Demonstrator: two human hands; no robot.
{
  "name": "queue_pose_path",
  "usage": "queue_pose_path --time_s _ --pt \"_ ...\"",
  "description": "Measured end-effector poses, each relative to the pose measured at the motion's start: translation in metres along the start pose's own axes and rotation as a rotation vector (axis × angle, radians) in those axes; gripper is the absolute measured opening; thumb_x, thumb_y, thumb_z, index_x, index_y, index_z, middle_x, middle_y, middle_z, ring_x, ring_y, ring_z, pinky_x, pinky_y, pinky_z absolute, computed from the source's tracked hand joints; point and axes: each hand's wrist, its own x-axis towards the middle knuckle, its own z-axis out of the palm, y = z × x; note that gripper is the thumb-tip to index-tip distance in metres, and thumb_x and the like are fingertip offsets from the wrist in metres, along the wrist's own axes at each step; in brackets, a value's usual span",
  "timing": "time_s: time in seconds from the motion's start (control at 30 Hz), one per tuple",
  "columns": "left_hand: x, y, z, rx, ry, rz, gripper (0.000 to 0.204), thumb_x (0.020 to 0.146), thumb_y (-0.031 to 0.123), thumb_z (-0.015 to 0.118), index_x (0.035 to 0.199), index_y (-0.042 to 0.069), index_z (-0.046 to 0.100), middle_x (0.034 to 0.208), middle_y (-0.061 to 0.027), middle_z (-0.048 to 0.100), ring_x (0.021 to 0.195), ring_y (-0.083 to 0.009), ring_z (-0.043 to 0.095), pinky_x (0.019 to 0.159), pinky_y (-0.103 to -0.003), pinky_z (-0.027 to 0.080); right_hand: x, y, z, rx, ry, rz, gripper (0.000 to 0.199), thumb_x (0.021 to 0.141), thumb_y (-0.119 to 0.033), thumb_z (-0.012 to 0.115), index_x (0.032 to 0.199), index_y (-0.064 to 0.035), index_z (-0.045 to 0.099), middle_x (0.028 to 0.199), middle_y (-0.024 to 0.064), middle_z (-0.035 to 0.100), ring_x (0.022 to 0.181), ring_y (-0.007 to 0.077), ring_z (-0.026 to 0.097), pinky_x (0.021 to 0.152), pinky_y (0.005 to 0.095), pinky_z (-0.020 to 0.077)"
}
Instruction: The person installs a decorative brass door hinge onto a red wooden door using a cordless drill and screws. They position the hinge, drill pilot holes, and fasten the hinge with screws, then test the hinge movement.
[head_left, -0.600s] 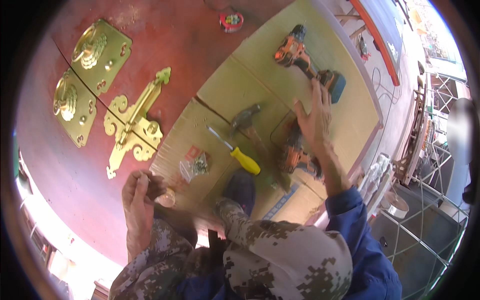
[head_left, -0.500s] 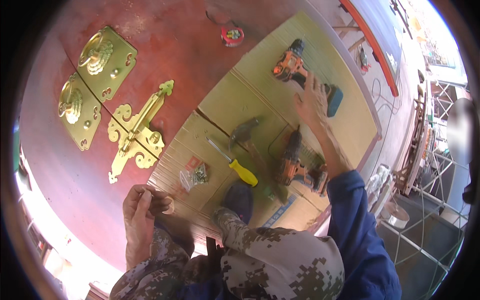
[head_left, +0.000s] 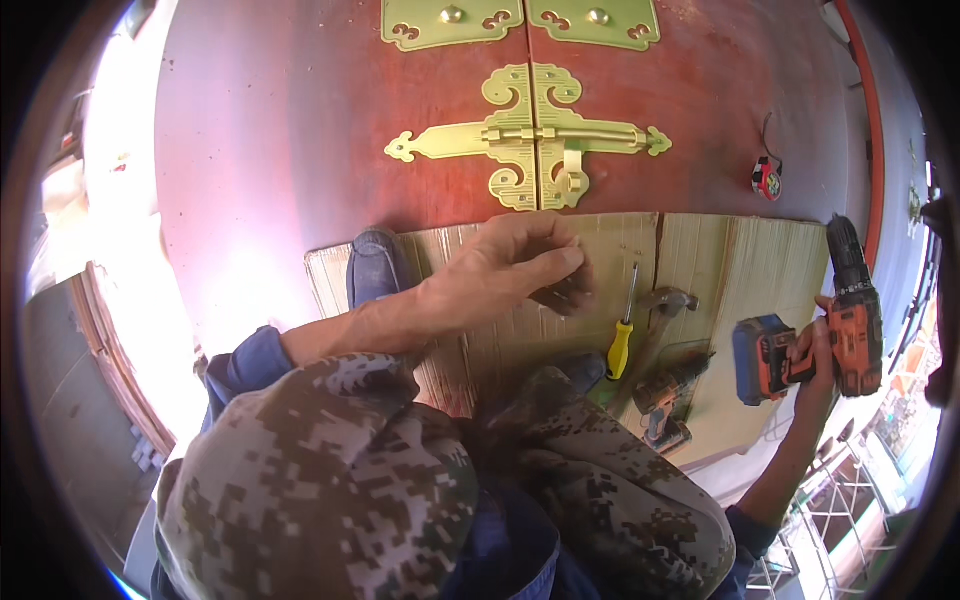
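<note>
R hand (head_left: 812,345) wrapped round orange drill (head_left: 850,320), held over right edge of cardboard sheet (head_left: 760,270). L hand (head_left: 500,275) flat on cardboard, fingers bent, tips on small dark thing (head_left: 565,295), can't tell what. Yellow screwdriver (head_left: 622,340) + hammer (head_left: 665,300) just beside. Gold latch (head_left: 535,140) on red door (head_left: 280,150) above
</note>
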Motion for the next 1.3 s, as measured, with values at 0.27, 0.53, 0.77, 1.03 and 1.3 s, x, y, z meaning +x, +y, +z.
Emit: queue_pose_path --time_s 0.27,0.53,0.77,1.03,1.3 --pt "0.045 -0.005 -0.051 -0.504 0.095 0.186 0.021 0.109 0.021 0.053 0.113 0.003 0.063 0.13 -0.0157 0.067 0.123 -0.026 0.064 0.108 -0.041 0.053 0.025 -0.126 0.212 -0.12 -0.516 0.302 0.037 0.102 -0.019 0.059 0.132 0.0023 0.059 0.067 -0.0033 0.047 0.057 0.0048 0.046 0.053 0.0212 0.0381" --pt "0.07 -0.011 -0.087 -0.831 0.115 0.175 0.021 0.108 0.018 0.053 0.116 0.003 0.065 0.132 -0.0132 0.064 0.127 -0.026 0.061 0.113 -0.042 0.049 0.045 -0.113 0.294 -0.262 -0.585 0.387 0.021 0.102 -0.02 0.063 0.111 -0.0014 0.067 0.063 -0.0022 0.052 0.054 0.0058 0.048 0.052 0.0236 0.0395" --pt "0.084 -0.013 -0.093 -0.937 0.054 0.186 0.02 0.108 0.017 0.052 0.113 0.002 0.064 0.126 -0.0114 0.067 0.122 -0.0243 0.065 0.111 -0.042 0.051 0.055 -0.107 0.311 -0.325 -0.563 0.438 0.023 0.101 -0.02 0.064 0.082 -0.0064 0.063 0.059 -0.003 0.051 0.051 0.0052 0.048 0.049 0.0243 0.0371" --pt "0.09 -0.01 -0.096 -0.924 0.056 0.219 0.021 0.109 0.018 0.052 0.113 0.001 0.064 0.124 -0.011 0.067 0.119 -0.0222 0.066 0.109 -0.04 0.053 0.065 -0.112 0.314 -0.335 -0.573 0.358 0.023 0.099 -0.02 0.067 0.08 -0.0076 0.063 0.059 -0.0035 0.051 0.05 0.0047 0.046 0.049 0.0236 0.036" --pt "0.085 -0.002 -0.095 -0.972 0.072 0.25 0.021 0.108 0.018 0.053 0.113 0.001 0.064 0.128 -0.0129 0.066 0.118 -0.0208 0.066 0.11 -0.038 0.052 0.09 -0.118 0.31 -0.52 -0.735 0.017 0.021 0.091 -0.012 0.07 0.11 -0.0034 0.067 0.095 0.0075 0.064 0.084 0.0207 0.06 0.074 0.0347 0.0472"
